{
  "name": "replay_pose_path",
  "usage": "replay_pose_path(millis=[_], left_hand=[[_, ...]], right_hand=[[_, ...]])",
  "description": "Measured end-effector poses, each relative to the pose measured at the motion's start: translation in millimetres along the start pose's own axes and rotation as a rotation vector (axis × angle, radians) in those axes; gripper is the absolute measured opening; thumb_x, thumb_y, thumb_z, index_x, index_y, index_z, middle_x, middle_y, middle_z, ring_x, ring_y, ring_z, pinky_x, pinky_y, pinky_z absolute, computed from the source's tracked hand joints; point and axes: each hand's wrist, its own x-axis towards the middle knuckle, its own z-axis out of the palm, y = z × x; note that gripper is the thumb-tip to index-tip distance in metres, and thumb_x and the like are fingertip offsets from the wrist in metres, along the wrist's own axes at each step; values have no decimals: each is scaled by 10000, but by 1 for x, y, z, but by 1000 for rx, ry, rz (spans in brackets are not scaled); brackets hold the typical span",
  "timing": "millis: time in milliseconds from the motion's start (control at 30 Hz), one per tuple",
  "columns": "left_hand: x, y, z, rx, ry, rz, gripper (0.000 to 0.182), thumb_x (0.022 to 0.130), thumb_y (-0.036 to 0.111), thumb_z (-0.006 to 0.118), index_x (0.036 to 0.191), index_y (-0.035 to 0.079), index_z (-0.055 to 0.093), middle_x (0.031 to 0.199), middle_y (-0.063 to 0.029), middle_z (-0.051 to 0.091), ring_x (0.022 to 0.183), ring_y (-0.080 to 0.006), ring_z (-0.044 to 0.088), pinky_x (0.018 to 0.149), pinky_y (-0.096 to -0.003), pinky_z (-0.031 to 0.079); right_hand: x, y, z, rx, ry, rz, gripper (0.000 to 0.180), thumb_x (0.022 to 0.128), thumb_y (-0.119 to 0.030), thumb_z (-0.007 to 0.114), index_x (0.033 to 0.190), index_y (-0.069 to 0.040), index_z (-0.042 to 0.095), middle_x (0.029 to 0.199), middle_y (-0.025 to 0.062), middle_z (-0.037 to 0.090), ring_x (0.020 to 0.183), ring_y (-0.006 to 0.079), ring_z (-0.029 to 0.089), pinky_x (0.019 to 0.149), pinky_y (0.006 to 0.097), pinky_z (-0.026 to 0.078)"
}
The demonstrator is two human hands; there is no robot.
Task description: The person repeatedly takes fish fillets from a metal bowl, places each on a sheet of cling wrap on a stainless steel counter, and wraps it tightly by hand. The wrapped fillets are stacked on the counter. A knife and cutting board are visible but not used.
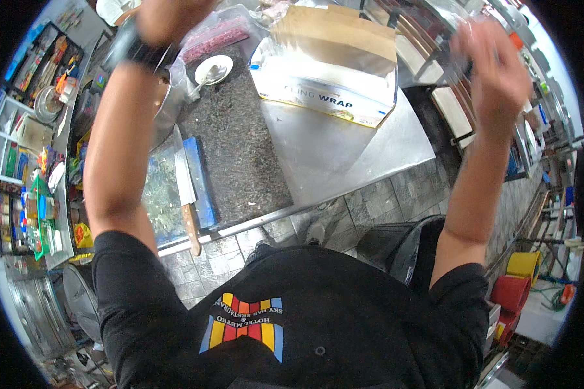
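Observation:
My left hand [173,19] is raised at the top edge, blurred and partly cut off; its fingers are out of view. A dark watch or band [148,52] circles that wrist. To the right, my right hand [499,68] is lifted and blurred, its fingers curled on what looks like clear plastic film [445,63]. Between the hands, an open cling wrap box [321,99] lies on a steel surface [321,150], its brown cardboard lid raised. Below my left hand, a metal bowl [168,104] is partly hidden by the forearm.
A knife [184,175] with a wooden handle lies on a blue cutting board [165,194], handle over the counter edge. A white saucer with a spoon [214,70] rests on the dark stone counter [238,146]. Behind it is a bag of pink food [219,39]. A black bin [394,243] stands right.

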Motion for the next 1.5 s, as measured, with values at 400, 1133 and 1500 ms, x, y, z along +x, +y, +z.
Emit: replay_pose_path(millis=[400, 1133, 1500], left_hand=[[-335, 71, 66, -276, -1127, 185, 432, 887, 212, 531, 1313, 270, 572, 811, -66, 521, 809, -252, 607, 631, -383, 531], [-389, 87, 90, -453, -777, -276, 353, 925, 352, 560, 932, 0, 581, 918, -140, 569, 887, -324, 601, 767, -422, 518], [-392, 95, 98, -487, -771, -470, 137, 754, 183, 637, 824, 66, 654, 913, -96, 627, 951, -269, 614, 755, -398, 504]], right_hand=[[-252, -356, -53, 794, -754, 746, 402, 730, -1, 646, 1129, -42, 617, 1156, 132, 590, 1116, 328, 553, 929, 424, 448], [163, -434, 204, 1194, -295, 218, 285, 862, -144, 578, 1131, -64, 625, 1147, 128, 621, 1101, 313, 571, 930, 424, 469], [291, -543, 393, 765, -1065, 42, 682, 709, -253, 700, 1319, -20, 506, 1377, 182, 523, 1283, 330, 486, 1063, 449, 381]])
